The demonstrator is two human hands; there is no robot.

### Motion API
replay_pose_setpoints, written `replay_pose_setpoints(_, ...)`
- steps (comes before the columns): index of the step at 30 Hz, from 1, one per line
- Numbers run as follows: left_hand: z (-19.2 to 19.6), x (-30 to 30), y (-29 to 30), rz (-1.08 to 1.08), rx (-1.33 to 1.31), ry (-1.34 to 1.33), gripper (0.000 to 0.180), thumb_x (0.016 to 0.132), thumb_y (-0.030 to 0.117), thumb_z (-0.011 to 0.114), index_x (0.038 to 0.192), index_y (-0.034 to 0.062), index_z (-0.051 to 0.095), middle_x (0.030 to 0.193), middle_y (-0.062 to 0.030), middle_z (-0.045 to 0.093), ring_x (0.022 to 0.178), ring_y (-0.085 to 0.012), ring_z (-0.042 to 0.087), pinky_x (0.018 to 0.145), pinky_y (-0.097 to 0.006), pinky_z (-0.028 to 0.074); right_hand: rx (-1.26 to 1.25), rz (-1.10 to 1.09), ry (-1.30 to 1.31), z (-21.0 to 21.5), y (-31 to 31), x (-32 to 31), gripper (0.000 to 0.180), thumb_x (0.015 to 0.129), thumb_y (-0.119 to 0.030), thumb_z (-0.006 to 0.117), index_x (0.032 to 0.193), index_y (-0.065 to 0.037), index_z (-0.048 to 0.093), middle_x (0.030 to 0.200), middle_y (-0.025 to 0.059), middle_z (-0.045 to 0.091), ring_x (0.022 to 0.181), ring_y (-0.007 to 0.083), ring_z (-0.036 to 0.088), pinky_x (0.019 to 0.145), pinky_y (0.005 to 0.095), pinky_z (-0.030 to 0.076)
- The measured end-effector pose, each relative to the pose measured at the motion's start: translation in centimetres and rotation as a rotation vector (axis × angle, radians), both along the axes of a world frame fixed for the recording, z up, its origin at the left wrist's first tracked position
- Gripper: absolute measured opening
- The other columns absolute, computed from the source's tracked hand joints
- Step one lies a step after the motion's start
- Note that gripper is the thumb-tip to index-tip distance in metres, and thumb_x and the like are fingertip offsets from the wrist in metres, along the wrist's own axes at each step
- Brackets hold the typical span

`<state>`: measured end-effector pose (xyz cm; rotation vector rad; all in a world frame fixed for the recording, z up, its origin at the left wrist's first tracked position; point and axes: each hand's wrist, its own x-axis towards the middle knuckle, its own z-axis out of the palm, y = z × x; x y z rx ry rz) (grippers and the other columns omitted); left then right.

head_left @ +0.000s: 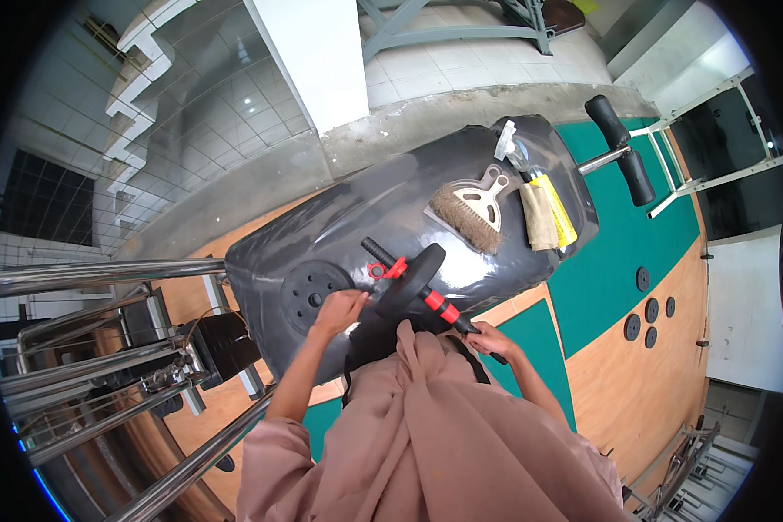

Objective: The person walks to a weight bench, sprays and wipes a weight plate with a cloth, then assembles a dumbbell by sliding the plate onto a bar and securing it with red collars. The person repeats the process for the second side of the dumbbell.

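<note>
My right hand (493, 341) is wrapped round the lower end of a dumbbell bar (444, 309) with a black and red grip. One black plate (414, 280) is on the bar, with a red star-shaped collar nut (386, 269) on the thread beyond it. The bar slants up and left over a black padded bench (339, 213). Just left of that plate, my left hand (341, 311) is closed with its fingertips curled together; whatever it may pinch cannot be made out. Partly behind this hand, a loose black weight plate (309, 287) lies flat on the bench.
On the bench lie a dustpan and brush (470, 213), and a spray bottle with a yellow label (554, 209) beside a beige cloth (538, 217). A foam roller bar (618, 148) projects at the far end. Chrome rails (104, 274) stand left. Several small plates (651, 309) lie on the floor right.
</note>
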<state>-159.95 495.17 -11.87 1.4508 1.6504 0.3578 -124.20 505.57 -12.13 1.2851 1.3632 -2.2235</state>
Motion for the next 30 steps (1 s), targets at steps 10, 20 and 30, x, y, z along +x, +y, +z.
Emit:
replay_pose_setpoints(10, 1.4, 3.2, 3.6, -0.046, 0.636, -0.001, 0.037, 0.094, 0.020, 0.040, 0.127, 0.0069, 0.052, 0.133, -0.0067, 0.050, 0.125, -0.0249, 0.043, 0.105, -0.038, 0.028, -0.004, -0.034, 0.010, 0.5, 0.0, -0.2, 0.007, 0.083, -0.012, 0.058, 0.079, -0.007, 0.055, 0.049, -0.0051, 0.038, 0.038, 0.0041, 0.034, 0.035, 0.0219, 0.023)
replay_pose_setpoints(20, 4.0, 0.6, 10.3, -0.308, 0.163, 0.070, 0.041, 0.085, 0.027, 0.060, 0.124, 0.0147, 0.057, 0.110, -0.0099, 0.063, 0.101, -0.0296, 0.058, 0.087, -0.039, 0.041, -0.076, 0.076, 0.038, 1.3, 0.8, -0.9, 0.017, 0.086, -0.021, 0.064, 0.085, -0.011, 0.051, 0.049, -0.0071, 0.036, 0.037, 0.0031, 0.032, 0.035, 0.0214, 0.020)
replay_pose_setpoints(30, 3.0, -0.5, 10.8, -0.569, 0.070, -0.009, 0.044, 0.077, 0.034, 0.069, 0.111, 0.0083, 0.059, 0.099, -0.0119, 0.065, 0.091, -0.0331, 0.061, 0.079, -0.041, 0.047, 0.851, 0.458, -0.159, 0.2, 0.9, 0.4, 0.032, 0.086, -0.036, 0.061, 0.096, -0.006, 0.056, 0.056, 0.0046, 0.057, 0.049, 0.0191, 0.056, 0.051, 0.0317, 0.045)
